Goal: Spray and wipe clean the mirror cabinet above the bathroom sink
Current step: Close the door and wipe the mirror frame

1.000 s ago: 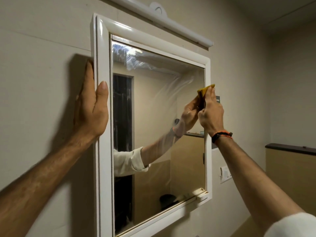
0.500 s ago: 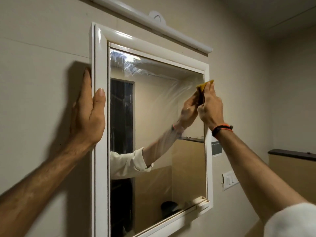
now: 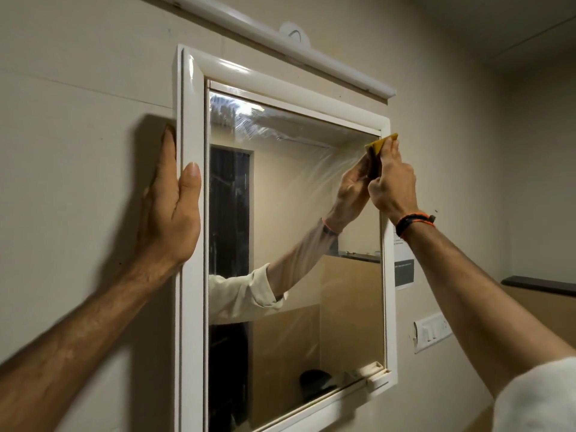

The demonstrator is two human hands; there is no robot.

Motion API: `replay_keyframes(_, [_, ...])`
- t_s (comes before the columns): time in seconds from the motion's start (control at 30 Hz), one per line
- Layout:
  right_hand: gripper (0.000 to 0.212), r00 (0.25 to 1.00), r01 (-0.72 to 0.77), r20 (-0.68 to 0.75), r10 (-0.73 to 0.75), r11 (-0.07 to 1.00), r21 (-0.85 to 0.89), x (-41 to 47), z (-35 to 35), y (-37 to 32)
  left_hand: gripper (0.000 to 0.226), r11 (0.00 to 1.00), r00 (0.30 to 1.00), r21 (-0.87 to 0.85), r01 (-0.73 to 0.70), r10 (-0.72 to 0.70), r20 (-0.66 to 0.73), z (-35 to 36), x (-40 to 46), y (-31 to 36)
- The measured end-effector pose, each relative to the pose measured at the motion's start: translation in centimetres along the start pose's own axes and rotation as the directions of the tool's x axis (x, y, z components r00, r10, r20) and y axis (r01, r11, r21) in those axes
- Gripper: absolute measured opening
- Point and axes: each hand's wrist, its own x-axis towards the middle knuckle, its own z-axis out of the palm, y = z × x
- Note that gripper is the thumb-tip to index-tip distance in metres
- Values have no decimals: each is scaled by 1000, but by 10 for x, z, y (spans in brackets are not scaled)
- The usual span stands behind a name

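Head view, looking up at the wall: the right hand (image 3: 393, 185) pinches a small folded yellow cloth (image 3: 378, 148) and presses it against the glass at the upper right corner of the white-framed mirror cabinet (image 3: 190, 213), just inside the right frame rail. The left hand (image 3: 173, 210) lies flat and spread along the cabinet's left edge, fingers on the outer side and thumb on the front of the frame, apparently bracing it. Streaky wet smears (image 3: 249, 120) run along the top of the glass, from the upper left corner toward the cloth, so the unwiped band lies to the left of the right hand, its long axis along the top edge. The right hand is much the nearer. Above hangs a white tube light fitting (image 3: 280, 42); a white switch plate (image 3: 431, 335) sits on the wall beyond the cabinet's lower right corner.
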Motion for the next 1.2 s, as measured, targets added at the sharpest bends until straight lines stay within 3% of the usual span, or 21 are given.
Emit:
replay_keyframes(0.23, [83,999,-41,-28,43,998,52,40,-5,-14,59,1000,1000,18,-4,4,1,-1,-1,0])
replay_keyframes(0.5, [84,1000,10,-3,-10,997,79,-3,-1,2,58,999,1000,39,-12,12,3,-2,-4,7])
replay_keyframes(0.83, [50,994,-77,-68,90,982,172,-9,-10,1,56,998,1000,64,-13,13,1,-3,-6,18])
replay_keyframes(1.0, [37,963,4,-265,55,976,219,-5,-12,-7,53,998,1000,66,1,-1,-1,-3,-9,21])
replay_keyframes(1.1, [45,980,79,-192,-43,980,183,-1,-6,-14,52,998,1000,62,-1,1,-4,-3,-9,22])
replay_keyframes(1.2, [57,994,56,-108,-35,978,199,2,4,-17,54,998,1000,67,-2,2,1,-3,-9,21])
